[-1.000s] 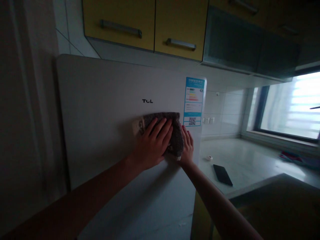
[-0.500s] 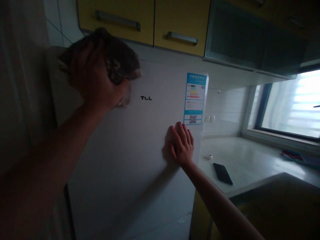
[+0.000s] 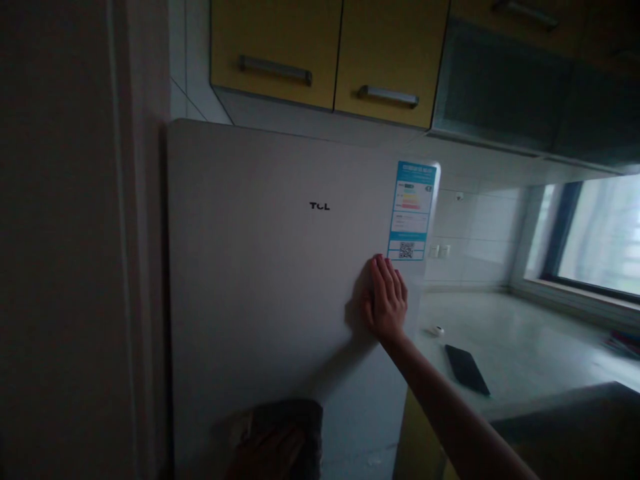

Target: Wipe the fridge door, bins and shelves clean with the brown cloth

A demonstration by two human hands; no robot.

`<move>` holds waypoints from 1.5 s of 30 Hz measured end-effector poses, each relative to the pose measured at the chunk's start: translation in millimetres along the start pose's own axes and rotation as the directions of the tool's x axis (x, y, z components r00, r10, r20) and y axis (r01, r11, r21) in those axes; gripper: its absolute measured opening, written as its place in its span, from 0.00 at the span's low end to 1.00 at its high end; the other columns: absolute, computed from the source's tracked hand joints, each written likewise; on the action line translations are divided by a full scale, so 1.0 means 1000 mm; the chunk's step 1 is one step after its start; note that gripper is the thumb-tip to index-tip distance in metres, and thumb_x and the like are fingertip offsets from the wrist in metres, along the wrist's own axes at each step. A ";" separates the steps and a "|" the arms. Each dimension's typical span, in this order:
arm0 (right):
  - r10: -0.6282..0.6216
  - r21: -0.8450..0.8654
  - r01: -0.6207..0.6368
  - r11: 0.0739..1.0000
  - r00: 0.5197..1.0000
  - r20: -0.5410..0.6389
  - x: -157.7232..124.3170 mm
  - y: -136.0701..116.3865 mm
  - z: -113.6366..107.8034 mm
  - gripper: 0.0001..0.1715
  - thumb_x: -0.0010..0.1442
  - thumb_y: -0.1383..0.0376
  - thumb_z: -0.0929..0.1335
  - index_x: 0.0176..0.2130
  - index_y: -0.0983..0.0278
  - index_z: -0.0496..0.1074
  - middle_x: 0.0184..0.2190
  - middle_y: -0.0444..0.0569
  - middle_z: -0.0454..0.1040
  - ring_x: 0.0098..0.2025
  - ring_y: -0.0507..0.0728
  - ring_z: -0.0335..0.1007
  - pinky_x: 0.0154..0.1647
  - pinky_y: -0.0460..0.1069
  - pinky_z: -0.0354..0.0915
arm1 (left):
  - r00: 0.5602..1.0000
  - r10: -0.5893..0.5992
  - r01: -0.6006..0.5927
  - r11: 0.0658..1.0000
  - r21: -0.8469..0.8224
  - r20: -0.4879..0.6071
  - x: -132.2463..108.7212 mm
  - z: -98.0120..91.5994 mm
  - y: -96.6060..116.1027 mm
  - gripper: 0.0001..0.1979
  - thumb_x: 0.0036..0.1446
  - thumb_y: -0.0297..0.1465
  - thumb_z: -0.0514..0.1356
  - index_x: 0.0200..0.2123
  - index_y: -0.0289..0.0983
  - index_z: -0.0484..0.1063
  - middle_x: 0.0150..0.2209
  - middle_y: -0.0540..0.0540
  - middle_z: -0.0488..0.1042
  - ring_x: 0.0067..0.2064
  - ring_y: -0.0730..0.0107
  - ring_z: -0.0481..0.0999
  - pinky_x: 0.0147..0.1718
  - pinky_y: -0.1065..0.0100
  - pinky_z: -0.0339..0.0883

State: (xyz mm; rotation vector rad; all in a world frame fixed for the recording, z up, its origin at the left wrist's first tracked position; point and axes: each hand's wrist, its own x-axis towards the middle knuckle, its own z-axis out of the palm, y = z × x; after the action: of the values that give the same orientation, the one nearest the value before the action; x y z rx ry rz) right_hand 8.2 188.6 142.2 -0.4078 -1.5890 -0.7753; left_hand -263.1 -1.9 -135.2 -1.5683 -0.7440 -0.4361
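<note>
Low on the white refrigerator door (image 3: 240,267), my left hand (image 3: 270,453) presses a dark cloth (image 3: 311,430) against the surface; the bottom edge of the view cuts off the wrist and part of the hand. Dim light blurs the fingers on the cloth. My right hand (image 3: 387,300) lies with its fingers stretched out on the door, just under the blue and white energy label (image 3: 409,210), holding nothing. A black TCL logo (image 3: 319,207) sits on the upper door.
Yellow wall cabinets (image 3: 280,40) with metal handles hang above the refrigerator. To the right, a pale counter (image 3: 520,333) carries a black flat phone-like object (image 3: 467,369) and a small white item (image 3: 438,331). A window (image 3: 600,233) stands beyond. A dark wall or door frame (image 3: 135,267) borders the left side.
My left hand has brought the cloth from the door's upper left down to its lower middle. My right hand stays on the door below the label. The view has shifted left.
</note>
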 end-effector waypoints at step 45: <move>0.017 0.001 -0.017 1.000 1.000 0.011 -0.002 -0.001 0.000 0.48 0.75 0.65 0.62 0.85 0.60 0.40 0.80 0.54 0.57 0.81 0.65 0.55 0.81 0.63 0.57 | 0.876 0.431 -0.318 0.853 -0.415 0.214 -0.010 -0.013 -0.021 0.18 0.73 0.40 0.64 0.63 0.50 0.81 0.67 0.52 0.80 0.63 0.73 0.80 0.47 0.75 0.81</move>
State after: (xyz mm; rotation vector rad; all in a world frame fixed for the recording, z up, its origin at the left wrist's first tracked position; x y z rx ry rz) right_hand 8.2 187.8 140.3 -0.4247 -1.5940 -0.7602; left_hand -282.9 -16.4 -124.9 -2.1194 -0.5740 -0.0355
